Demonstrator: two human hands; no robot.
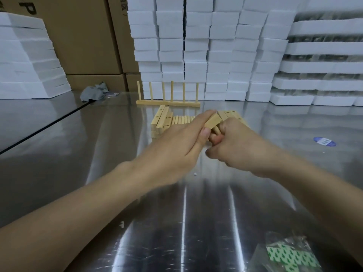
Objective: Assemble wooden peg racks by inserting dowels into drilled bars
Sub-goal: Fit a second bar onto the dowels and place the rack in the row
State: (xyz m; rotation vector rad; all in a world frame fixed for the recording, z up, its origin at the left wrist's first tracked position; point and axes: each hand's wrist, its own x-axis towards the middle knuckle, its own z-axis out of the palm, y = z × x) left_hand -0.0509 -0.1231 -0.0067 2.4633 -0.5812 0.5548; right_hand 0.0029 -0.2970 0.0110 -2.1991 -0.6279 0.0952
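One pale wooden bar [213, 120] is pinched by the left hand [176, 142]. Short wooden dowels [216, 131] are clutched in the right hand [241, 146], toward the steel table's [117, 193] far edge.

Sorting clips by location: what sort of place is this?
Likely a packing or assembly workshop: stacked white foam blocks, brown cardboard cartons, and a shiny steel worktable holding a finished wooden peg rack.
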